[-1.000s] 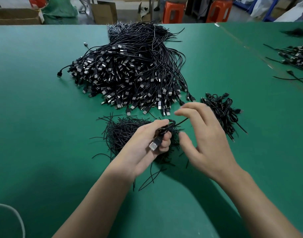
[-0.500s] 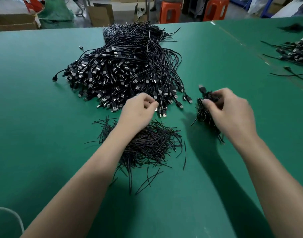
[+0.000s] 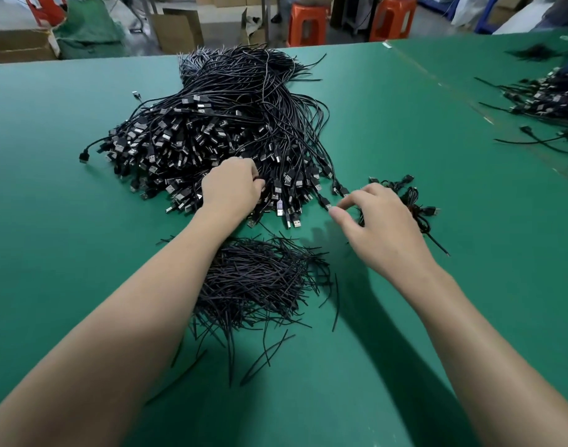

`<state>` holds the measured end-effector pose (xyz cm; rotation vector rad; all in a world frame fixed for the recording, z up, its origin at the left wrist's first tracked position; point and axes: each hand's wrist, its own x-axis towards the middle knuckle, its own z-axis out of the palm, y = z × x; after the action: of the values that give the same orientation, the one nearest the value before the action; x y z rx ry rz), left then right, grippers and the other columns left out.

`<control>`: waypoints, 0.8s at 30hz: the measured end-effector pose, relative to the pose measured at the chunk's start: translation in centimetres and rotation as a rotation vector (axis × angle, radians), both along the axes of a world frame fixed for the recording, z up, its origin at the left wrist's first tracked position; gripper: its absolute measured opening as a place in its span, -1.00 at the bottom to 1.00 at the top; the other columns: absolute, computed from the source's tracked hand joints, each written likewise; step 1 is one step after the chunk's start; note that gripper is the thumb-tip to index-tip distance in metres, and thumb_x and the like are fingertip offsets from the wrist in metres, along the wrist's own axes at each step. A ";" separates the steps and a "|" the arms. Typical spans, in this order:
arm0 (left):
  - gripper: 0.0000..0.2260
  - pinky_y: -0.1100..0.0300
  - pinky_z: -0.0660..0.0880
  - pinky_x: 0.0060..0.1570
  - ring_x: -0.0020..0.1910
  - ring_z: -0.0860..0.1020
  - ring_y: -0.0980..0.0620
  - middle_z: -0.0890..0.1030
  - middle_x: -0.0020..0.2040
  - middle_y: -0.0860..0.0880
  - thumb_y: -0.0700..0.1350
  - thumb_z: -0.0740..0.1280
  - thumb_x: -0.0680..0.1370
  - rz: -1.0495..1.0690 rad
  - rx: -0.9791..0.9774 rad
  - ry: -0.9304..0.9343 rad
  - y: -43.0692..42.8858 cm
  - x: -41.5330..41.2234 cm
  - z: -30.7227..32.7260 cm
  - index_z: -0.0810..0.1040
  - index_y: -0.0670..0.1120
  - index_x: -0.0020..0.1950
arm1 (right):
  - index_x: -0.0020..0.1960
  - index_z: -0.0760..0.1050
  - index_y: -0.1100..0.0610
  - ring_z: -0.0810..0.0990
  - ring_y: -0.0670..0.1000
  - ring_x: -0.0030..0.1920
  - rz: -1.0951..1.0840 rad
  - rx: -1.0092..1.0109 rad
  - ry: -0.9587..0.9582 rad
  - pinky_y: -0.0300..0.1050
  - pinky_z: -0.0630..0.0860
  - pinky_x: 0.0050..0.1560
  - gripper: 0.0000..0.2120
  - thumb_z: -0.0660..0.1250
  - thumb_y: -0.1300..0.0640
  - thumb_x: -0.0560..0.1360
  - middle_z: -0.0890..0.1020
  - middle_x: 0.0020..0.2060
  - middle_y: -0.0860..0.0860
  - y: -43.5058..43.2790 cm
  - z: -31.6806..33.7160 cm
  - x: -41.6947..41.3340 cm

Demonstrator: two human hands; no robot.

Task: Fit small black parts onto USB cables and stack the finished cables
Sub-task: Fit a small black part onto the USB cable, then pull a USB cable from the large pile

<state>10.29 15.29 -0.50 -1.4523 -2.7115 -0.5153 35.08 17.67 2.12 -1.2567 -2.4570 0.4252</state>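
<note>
Head view — I see my left hand (image 3: 231, 188) curled into the near edge of the cable pile (image 3: 231, 124), grip hidden; right hand (image 3: 381, 230) narrowly open at a plug (image 3: 328, 206) on the pile's right edge.

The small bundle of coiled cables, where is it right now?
In the head view the small bundle lies right of centre, just beyond the right hand, beside the big cable pile.
</note>
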 end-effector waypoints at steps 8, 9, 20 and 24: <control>-0.91 0.28 0.50 -0.38 -0.42 0.57 0.22 0.70 -0.30 0.01 -0.08 0.43 0.62 -0.166 0.244 -0.634 -5.6 3.6 4.1 0.64 -0.03 -0.08 | 0.03 0.68 0.02 0.68 -0.16 0.01 0.069 -0.590 0.548 -0.01 0.57 0.16 -0.56 0.06 -0.11 0.72 0.74 -0.07 -0.10 -1.8 1.2 -2.6; -0.92 0.27 0.52 -0.35 -0.41 0.57 0.18 0.71 -0.28 0.00 -0.09 0.44 0.61 -0.193 0.275 -0.662 -6.8 4.3 4.5 0.64 -0.04 -0.08 | 0.04 0.68 0.06 0.70 -0.10 0.01 0.057 -0.691 0.604 0.07 0.59 0.17 -0.54 0.05 -0.12 0.72 0.75 -0.08 -0.05 -2.0 1.3 -2.8; -0.89 0.30 0.40 -0.30 -0.36 0.37 0.12 0.49 -0.33 0.12 -0.12 0.53 0.52 -0.242 0.412 -0.830 -14.9 11.8 2.7 0.63 -0.02 -0.13 | 0.09 0.55 0.08 0.65 -0.11 0.04 0.019 -0.418 0.778 -0.11 0.57 0.04 -0.82 0.16 0.12 0.69 0.69 -0.07 -0.09 -5.7 1.3 -2.9; -0.93 0.26 0.49 -0.30 -0.36 0.49 0.09 0.60 -0.30 0.02 -0.13 0.53 0.53 -0.280 0.439 -1.007 -16.0 12.0 3.3 0.66 -0.05 -0.10 | 0.21 0.58 0.09 0.45 -0.18 0.36 0.398 -0.092 0.414 -0.32 0.28 0.39 -0.49 0.13 0.45 0.41 0.56 0.26 -0.11 -5.8 1.2 -1.1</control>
<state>22.24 -0.67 2.83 -1.7257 -2.5973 -2.1971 33.98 11.85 3.28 -0.6177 -2.3298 0.8189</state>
